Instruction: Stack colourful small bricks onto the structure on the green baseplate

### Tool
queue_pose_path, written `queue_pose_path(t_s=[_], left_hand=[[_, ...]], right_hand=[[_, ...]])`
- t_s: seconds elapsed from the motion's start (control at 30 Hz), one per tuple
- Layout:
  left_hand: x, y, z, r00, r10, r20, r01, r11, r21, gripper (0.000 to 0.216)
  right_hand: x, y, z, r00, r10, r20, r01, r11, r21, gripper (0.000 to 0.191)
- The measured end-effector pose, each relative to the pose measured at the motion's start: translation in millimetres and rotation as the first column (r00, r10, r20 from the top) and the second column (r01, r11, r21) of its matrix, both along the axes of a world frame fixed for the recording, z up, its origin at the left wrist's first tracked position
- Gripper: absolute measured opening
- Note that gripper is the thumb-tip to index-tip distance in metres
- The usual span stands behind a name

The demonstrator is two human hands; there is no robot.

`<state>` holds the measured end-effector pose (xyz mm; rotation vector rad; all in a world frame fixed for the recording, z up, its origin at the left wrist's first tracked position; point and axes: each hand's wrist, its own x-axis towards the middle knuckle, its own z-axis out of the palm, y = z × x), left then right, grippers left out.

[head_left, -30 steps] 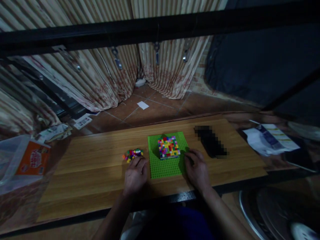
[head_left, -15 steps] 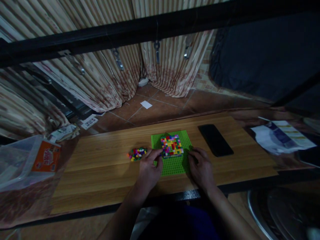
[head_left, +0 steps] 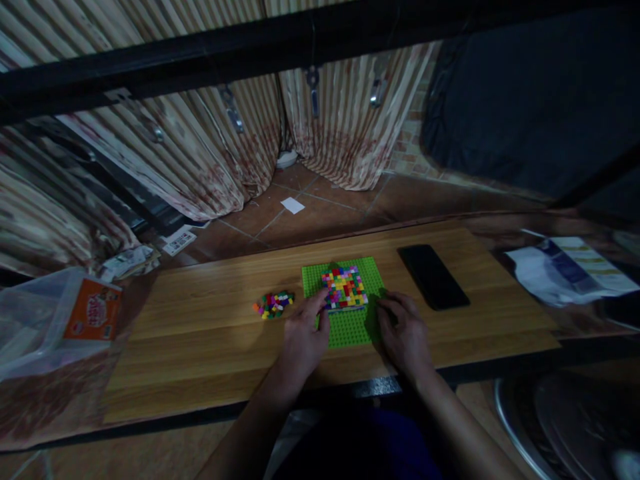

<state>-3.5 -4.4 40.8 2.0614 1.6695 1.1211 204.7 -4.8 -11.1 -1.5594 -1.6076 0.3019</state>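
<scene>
A green studded baseplate lies on the wooden board, carrying a built block of small multicoloured toy bricks. My left hand is at the lower left of the block. Its index fingertip reaches the block's left side, with the thumb apart below over the plate; I see no brick between them. My right hand is curled at the right edge of the baseplate, fingertips and thumb on that edge. Left of the plate sits a pile of loose small bricks.
A black phone-like slab lies right of the plate on the wooden board. Beyond the board's left end stands a clear plastic box with an orange label. A crumpled printed wrapper lies at the right.
My left hand has shifted slightly right, away from the loose pile, which shows more fully. Its index finger is now closer along the block's left side. My right hand stays at the plate's edge.
</scene>
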Motion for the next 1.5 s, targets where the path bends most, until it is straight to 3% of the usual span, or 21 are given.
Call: queue_pose_path(t_s=[0.2,0.47,1.07,1.5], left_hand=[[1.5,-3.7,2.2,0.995,0.009,-0.099,-0.004,0.999,0.046,0.04],[6.8,-4.7,-3.2,0.996,0.064,-0.062,-0.064,0.998,0.016,0.042],[10.0,-4.3,-7.3,0.998,0.061,0.025,-0.06,0.997,-0.044,0.037],[8.2,-5.3,1.3,0.998,0.051,0.035,-0.05,0.999,-0.022,0.038]], right_hand=[[-0.5,0.7,1.5,1.0,-0.004,-0.002,0.004,1.0,0.001,0.026],[-0.3,0.1,0.5,1.0,-0.006,-0.005,0.006,1.0,0.01,0.025],[0.0,0.1,2.9,1.0,-0.001,0.001,0.001,1.0,0.007,0.026],[0.5,-0.6,2.9,1.0,0.004,-0.012,-0.004,1.0,-0.009,0.026]])
